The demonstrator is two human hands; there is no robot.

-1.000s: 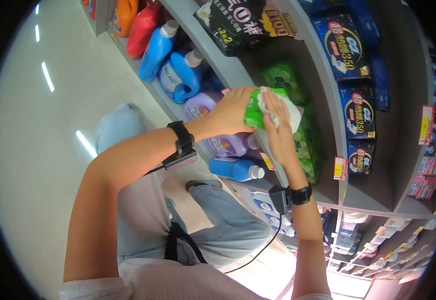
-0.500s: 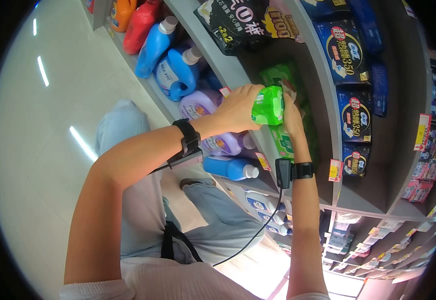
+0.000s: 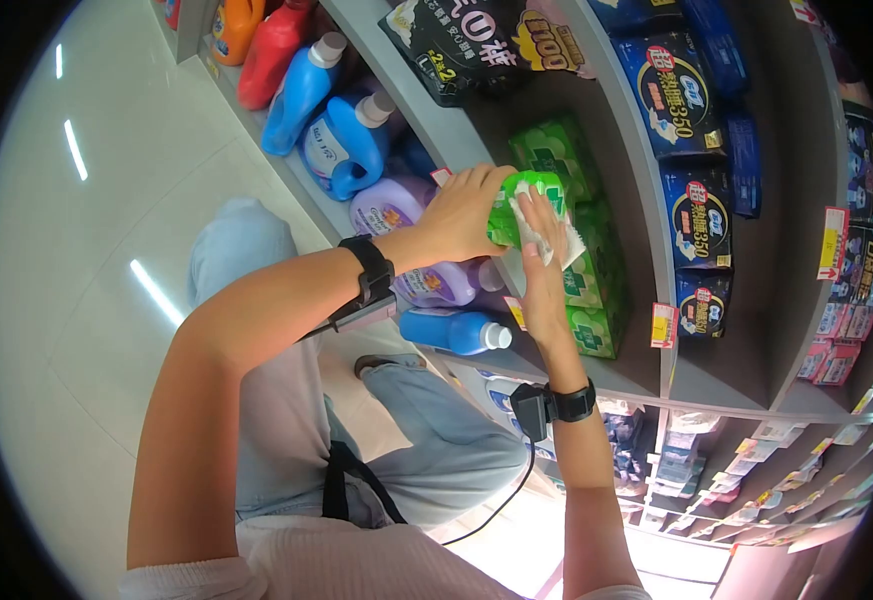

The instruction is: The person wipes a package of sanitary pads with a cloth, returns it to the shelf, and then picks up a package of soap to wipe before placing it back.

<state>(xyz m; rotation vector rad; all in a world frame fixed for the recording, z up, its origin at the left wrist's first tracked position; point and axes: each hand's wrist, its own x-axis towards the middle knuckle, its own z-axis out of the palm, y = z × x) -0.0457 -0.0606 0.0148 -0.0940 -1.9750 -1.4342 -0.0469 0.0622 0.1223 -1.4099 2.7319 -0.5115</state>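
My left hand [image 3: 463, 213] is closed around the side of a small green pack [image 3: 501, 213], holding it up in front of the shelf. My right hand [image 3: 544, 235] presses a crumpled white cloth [image 3: 572, 247] against the pack's face, its fingers laid along it; whether this is cloth or paper is hard to tell. Behind the hands, more green packs [image 3: 596, 270] stand on the grey shelf [image 3: 646, 375]. Part of the held pack is hidden by the cloth and my right fingers.
Below, a shelf holds purple bottles [image 3: 391, 208], blue bottles [image 3: 346, 145] and a red bottle [image 3: 274, 60]. Dark blue packs [image 3: 696, 215] stand on the neighbouring shelf, and a large black pack [image 3: 456, 45] lies beyond the green ones. Price tags [image 3: 663, 325] line the shelf edges.
My right hand has moved from behind the pack to its front, bringing the white cloth onto it. My left hand keeps its grip. More green packs on the shelf are now uncovered.
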